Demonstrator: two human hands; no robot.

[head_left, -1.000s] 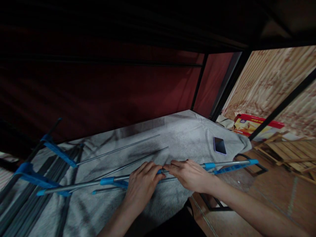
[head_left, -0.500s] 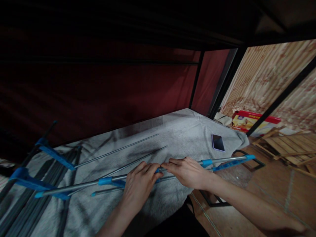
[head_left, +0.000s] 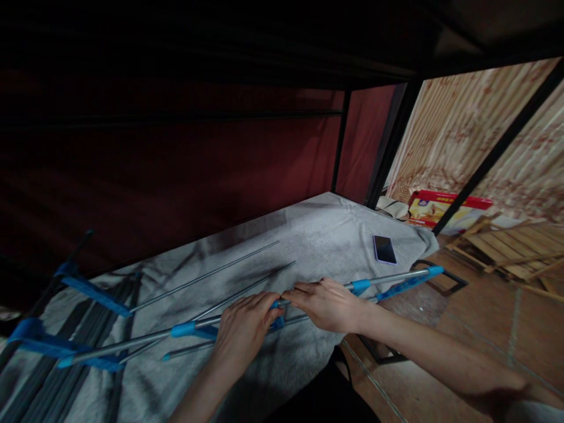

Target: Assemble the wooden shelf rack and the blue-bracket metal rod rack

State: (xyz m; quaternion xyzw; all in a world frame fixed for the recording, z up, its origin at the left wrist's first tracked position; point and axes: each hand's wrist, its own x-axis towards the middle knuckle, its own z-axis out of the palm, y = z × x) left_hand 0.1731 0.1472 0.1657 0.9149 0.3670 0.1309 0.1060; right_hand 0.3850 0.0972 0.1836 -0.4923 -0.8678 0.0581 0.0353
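A long metal tube (head_left: 132, 342) with blue plastic joints runs across the grey blanket (head_left: 335, 226), its right end higher than its left. My left hand (head_left: 247, 323) is closed around its middle, beside a small blue fitting (head_left: 275, 304). Fingers of my right hand (head_left: 324, 302) wrap the same tube just to the right, and the fingertips of both hands nearly meet. Blue plastic brackets (head_left: 42, 341) join the tube at the left, and another blue bracket (head_left: 403, 286) is near its right end. The fingers hide part of the middle.
Dark grey tubes (head_left: 74, 352) are piled at the left. Two thin rods (head_left: 211, 275) lie behind my hands. A phone (head_left: 385, 249) rests on the blanket at the right. Black frame bars (head_left: 392, 141) surround the bed. Beyond are a red and yellow box (head_left: 440, 207) and wooden slats (head_left: 506, 247).
The whole view has shifted slightly, so the tube and hands appear a little further left. Both hands keep their hold on the tube, close together.
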